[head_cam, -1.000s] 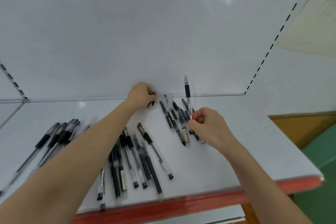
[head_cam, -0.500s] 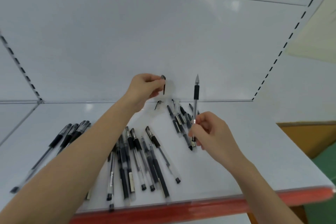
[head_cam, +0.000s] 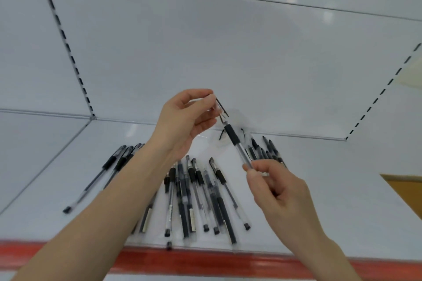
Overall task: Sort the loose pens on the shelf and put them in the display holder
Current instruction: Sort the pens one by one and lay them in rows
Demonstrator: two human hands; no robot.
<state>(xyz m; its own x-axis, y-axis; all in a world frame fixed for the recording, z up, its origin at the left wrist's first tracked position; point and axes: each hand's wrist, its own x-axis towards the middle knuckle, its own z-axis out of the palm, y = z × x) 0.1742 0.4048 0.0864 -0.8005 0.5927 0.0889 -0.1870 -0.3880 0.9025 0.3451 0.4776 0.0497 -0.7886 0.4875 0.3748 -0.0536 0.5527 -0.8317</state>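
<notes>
My right hand pinches the barrel of a clear pen with a black grip, held tilted above the shelf, tip up and to the left. My left hand holds a clear pen cap with a black clip right at the pen's tip. Several loose black pens lie fanned out on the white shelf below my hands. A second bunch of pens lies to the left, and a third bunch sits behind my right hand. No display holder is in view.
The shelf has a red front edge and a white back panel with slotted uprights. A loose cap lies near the back wall. Bare shelf surface spreads to the right.
Both hands have risen and come together. The right hand tilted the pen to the left, and the left hand brought the cap to its tip. The camera view shifted upward.
</notes>
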